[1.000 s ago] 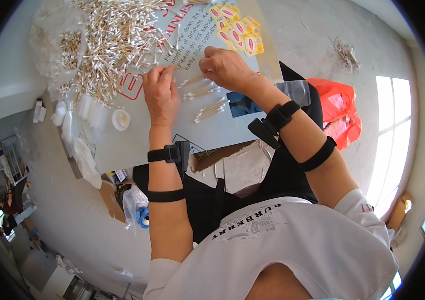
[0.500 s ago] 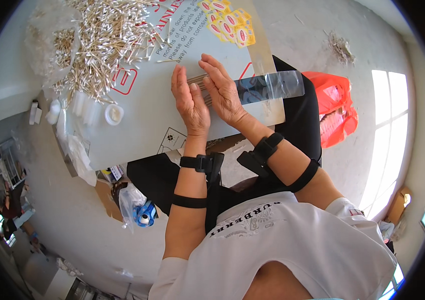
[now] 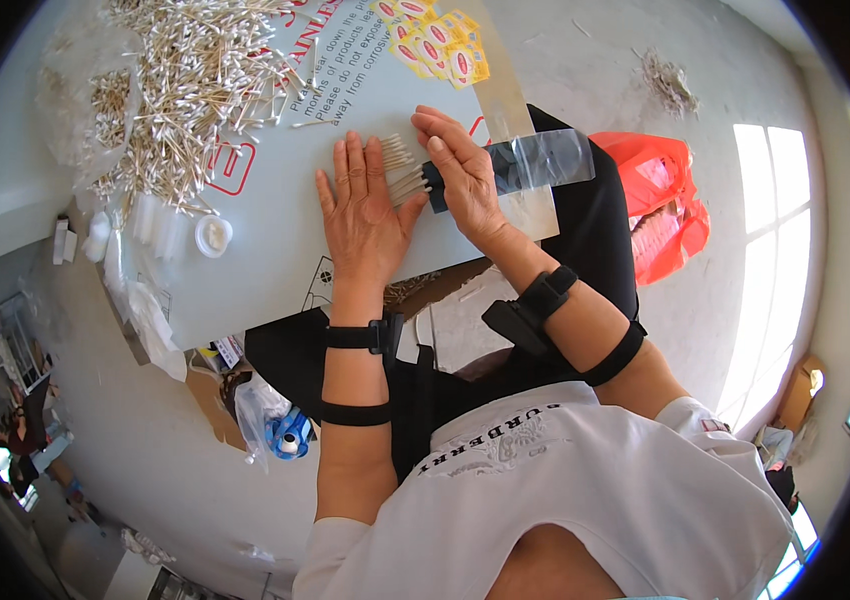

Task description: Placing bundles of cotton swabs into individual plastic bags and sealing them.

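My left hand (image 3: 363, 205) lies flat on the grey sheet-covered table (image 3: 275, 240), its fingers stretched over one end of a row of cotton swabs (image 3: 402, 158). The swab tips show between my two hands. My right hand (image 3: 467, 178) rests at the near end of a clear plastic bag (image 3: 565, 158) with a dark section, its fingers extended and lightly bent. Its palm side is hidden. The swab tips meet the bag's dark end, but whether any lie inside I cannot tell.
A big heap of loose cotton swabs (image 3: 185, 85) covers the far left, beside a clear bag. Yellow-and-white labels (image 3: 435, 45) lie at the far edge. Left are a small round tub (image 3: 213, 236) and clear tubes (image 3: 157, 222). A red bag (image 3: 660, 200) stands on the floor at right.
My hands have moved apart, uncovering the swab tips. The left palm has turned down flat over the swabs, and the right hand's fingers have bent a little.
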`<control>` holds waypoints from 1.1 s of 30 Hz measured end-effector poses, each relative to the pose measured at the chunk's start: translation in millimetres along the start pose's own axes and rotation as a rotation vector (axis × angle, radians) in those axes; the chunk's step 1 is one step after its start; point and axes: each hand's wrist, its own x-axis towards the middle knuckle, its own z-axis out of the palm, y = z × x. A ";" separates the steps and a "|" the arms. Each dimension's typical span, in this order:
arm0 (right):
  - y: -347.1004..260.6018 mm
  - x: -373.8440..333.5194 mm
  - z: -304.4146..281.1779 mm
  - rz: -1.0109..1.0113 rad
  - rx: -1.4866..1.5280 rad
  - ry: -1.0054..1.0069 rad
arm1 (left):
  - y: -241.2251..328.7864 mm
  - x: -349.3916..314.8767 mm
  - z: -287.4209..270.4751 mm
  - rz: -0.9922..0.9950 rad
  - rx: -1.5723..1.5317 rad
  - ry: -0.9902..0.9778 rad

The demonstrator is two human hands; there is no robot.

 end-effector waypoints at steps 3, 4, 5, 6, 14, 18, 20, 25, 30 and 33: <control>0.7 -7.4 -1.6 -0.009 -0.017 0.017 | 6.0 -8.9 -7.5 0.010 0.015 -0.104; 1.7 -9.9 -2.8 -0.017 -0.018 0.023 | 7.3 -9.3 -6.2 0.014 0.013 -0.104; 0.0 -13.6 -1.2 -0.013 -0.016 0.021 | 8.3 -13.2 -6.7 0.010 0.041 -0.099; -1.6 -16.8 0.3 -0.008 -0.007 0.026 | 8.7 -16.3 -7.0 0.005 0.070 -0.093; 1.2 -18.1 3.0 -0.045 0.020 0.051 | -4.3 -4.4 4.1 -0.038 -0.580 0.219; 7.0 -8.1 16.3 -0.085 0.000 0.078 | 7.6 8.8 14.1 -0.210 -1.061 0.396; 8.7 -6.1 17.5 -0.101 -0.027 0.079 | 16.5 13.4 19.6 -0.223 -1.158 0.390; 9.9 -3.4 11.2 -0.055 0.045 0.075 | 9.3 11.7 18.3 -0.212 -1.314 0.410; 11.5 0.4 13.6 -0.106 0.052 0.151 | -0.9 19.4 11.6 -0.191 -1.258 0.415; 11.4 0.6 14.7 -0.118 0.042 0.155 | 0.9 21.7 13.5 -0.171 -1.313 0.384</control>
